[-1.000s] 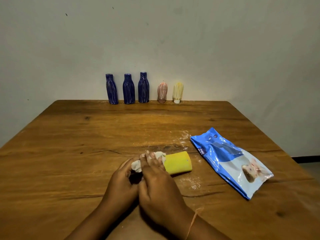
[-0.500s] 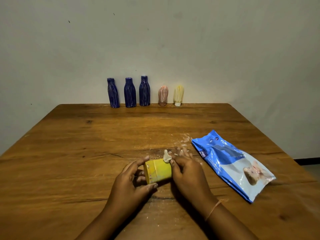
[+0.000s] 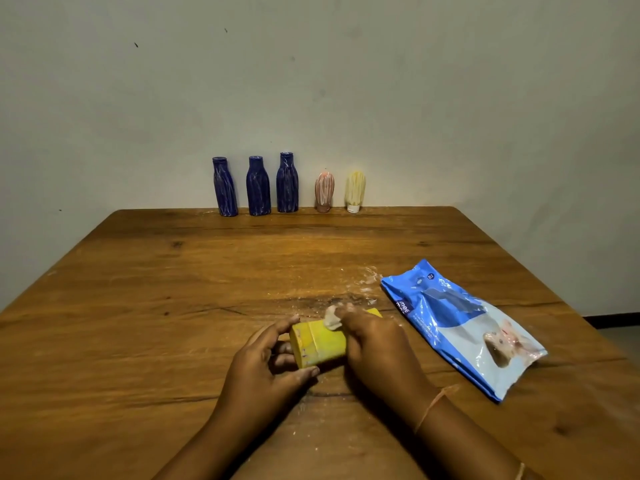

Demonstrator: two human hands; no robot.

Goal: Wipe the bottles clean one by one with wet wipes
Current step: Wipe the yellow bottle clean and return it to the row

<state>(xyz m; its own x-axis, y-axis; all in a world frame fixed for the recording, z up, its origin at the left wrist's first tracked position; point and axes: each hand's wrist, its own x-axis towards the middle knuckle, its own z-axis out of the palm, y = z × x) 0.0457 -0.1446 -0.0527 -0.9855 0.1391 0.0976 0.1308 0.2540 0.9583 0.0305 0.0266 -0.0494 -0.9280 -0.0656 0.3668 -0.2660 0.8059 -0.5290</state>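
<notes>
Head: "me…" on wipes pack (image 3: 460,327)

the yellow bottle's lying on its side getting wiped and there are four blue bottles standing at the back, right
Not quite: the head view shows three blue bottles at the back, not four. The rest holds: the yellow bottle lies on its side, the left hand holding it while the right hand presses a wet wipe on it.

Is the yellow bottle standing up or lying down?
Lying down: the bottle rests sideways on the table, left hand holding one end, right hand pressing a wipe on it.
</notes>
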